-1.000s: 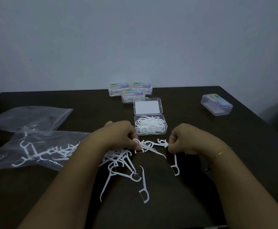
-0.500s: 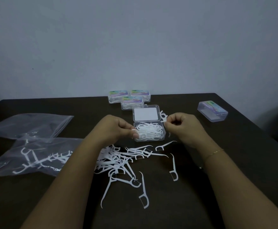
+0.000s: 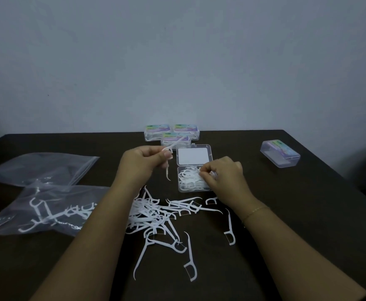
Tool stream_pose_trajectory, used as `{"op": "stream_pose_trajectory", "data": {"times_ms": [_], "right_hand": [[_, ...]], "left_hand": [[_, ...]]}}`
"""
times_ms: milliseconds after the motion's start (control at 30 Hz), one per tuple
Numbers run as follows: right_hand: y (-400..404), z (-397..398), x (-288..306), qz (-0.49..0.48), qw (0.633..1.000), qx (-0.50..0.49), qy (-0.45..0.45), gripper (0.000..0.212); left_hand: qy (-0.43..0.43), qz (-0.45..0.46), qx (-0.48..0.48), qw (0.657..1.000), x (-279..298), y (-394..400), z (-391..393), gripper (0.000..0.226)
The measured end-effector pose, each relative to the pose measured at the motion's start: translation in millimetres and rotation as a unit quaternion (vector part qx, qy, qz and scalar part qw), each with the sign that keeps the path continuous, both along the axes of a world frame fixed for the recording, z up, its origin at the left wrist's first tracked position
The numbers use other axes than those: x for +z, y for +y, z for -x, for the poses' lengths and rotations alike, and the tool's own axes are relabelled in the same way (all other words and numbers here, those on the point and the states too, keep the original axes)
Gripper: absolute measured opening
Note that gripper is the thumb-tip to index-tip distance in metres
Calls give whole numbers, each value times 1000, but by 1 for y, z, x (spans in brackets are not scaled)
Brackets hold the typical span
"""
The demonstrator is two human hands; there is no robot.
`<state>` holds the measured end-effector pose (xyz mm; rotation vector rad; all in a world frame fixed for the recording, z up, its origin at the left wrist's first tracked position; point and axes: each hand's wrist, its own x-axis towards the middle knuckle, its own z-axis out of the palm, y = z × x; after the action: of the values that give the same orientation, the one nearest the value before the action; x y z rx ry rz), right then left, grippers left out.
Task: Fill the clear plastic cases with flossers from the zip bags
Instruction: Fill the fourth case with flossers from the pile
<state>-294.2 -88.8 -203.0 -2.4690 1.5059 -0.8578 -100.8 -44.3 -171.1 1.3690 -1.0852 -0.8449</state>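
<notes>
Two flossers (image 3: 169, 157) pinched ready in left hand (image 3: 141, 161) — right hand (image 3: 221, 174) fingers curled, tucking flossers into open case (image 3: 194, 179), likely to pack them flat

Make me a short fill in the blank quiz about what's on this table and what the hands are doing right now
1. The open case in front of the person holds white ____.
2. The right hand reaches into the ____ case.
3. The left hand pinches flossers ____ the table.
4. The closed case alone at the right has its lid ____.

Missing words: flossers; open; above; shut
</notes>
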Motion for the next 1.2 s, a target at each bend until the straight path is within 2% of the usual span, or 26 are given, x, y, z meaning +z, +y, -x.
{"op": "stream_pose_trajectory", "data": {"times_ms": [67, 133, 233, 433, 533, 667, 767, 867, 933, 1000, 1067, 1200], "right_hand": [[0, 2, 0, 8, 1000, -6, 4, 20], [4, 3, 2, 17, 999, -2, -44, 24], [12, 0, 8, -22, 992, 35, -121, 32], [14, -3, 6, -29, 989, 35, -141, 20], [11, -2, 6, -39, 993, 21, -113, 20], [8, -2, 6, -7, 1000, -27, -4, 27], [4, 2, 4, -4, 998, -34, 58, 29], [2, 8, 6, -25, 997, -61, -31, 29], [1, 13, 8, -33, 990, -78, -113, 28], [4, 16, 9, -41, 986, -68, -146, 27], [6, 15, 9, -48, 989, -47, -131, 27], [4, 14, 7, -49, 997, -53, -38, 28]], "left_hand": [[26, 4, -1, 1000, -1, -1, 2, 6], [46, 6, -1, 999, -2, -1, 6, 6], [63, 2, -22, 998, -5, -1, 20, 9], [87, 6, -63, 994, -8, -1, 36, 22], [72, 5, -42, 997, -11, -3, 35, 15], [11, 31, 7, 999, -16, -7, 30, 19], [-83, 40, 12, 996, -19, -8, 29, 21], [-224, 41, 8, 974, -24, -10, 29, 23], [-288, 34, -2, 957, -25, -11, 30, 25], [-340, 17, -16, 940, -24, -13, 31, 27], [-391, -9, -39, 920, -23, -14, 33, 29], [-453, -12, -67, 889, -27, -15, 33, 30]]}}
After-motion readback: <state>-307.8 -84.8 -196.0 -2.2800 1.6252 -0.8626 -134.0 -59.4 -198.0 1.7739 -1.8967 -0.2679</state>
